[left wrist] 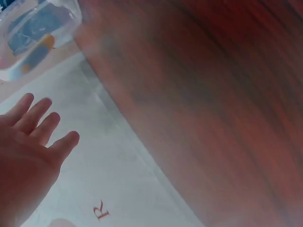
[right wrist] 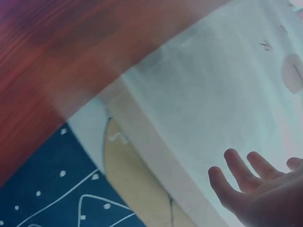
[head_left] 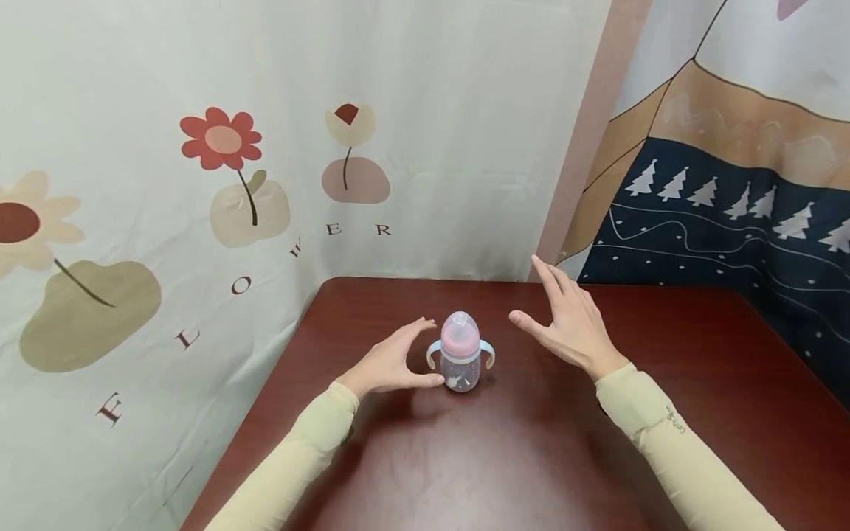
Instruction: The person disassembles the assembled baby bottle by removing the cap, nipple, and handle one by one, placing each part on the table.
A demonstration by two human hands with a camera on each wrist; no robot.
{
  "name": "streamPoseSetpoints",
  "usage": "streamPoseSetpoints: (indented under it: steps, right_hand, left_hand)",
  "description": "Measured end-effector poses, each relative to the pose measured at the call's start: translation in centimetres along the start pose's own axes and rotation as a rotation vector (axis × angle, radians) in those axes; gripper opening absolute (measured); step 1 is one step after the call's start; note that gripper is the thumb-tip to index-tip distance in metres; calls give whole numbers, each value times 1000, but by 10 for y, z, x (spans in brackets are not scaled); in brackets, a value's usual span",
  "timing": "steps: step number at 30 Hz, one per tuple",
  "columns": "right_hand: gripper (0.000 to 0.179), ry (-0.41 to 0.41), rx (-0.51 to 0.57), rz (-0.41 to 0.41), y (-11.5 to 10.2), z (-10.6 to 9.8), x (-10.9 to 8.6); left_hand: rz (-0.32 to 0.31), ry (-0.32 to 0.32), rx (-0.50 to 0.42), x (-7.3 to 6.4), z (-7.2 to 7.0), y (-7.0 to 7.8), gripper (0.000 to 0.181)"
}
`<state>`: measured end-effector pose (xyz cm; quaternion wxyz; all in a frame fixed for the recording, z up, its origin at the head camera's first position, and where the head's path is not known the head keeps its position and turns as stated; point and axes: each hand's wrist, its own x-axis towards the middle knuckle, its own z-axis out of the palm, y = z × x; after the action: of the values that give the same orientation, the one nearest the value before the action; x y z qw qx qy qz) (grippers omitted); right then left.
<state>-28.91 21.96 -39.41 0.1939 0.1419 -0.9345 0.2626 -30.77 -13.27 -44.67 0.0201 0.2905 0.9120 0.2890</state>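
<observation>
A baby bottle (head_left: 461, 352) with a pink collar, a clear domed cap and two pale blue side handles stands upright on the dark red table. My left hand (head_left: 393, 361) is spread beside its left handle, with the thumb tip right at the bottle's lower side. Part of the bottle (left wrist: 38, 35) also shows at the top left of the left wrist view, beyond the fingers of the left hand (left wrist: 33, 146). Off to the bottle's right, my right hand (head_left: 569, 321) hovers with fingers extended and holds nothing. In the right wrist view only the right hand (right wrist: 260, 189) shows, without the bottle.
The glossy wooden table (head_left: 458, 464) reaches back to a white curtain (head_left: 458, 147) printed with flowers and letters. At the right hangs a dark blue and tan printed cloth (head_left: 717, 228) with white trees.
</observation>
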Motion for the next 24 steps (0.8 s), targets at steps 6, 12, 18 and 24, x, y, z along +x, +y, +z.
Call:
streamPoseSetpoints:
  steps: [6,12,18,24]
  right_hand:
    - [96,92,77,-67,-15,4,-5]
    - [95,157,151,-55,-18,5,-8]
    - [95,172,173,-63,-18,10,-9]
    - [98,165,157,-94,-20,14,-11]
  left_hand:
    - [-28,-25,-128,6,11,5,94]
    - [-15,-6,-171,11,18,5,88]
    - [-1,15,-170,16,24,4,73]
    - [42,36,-178,22,30,11,67]
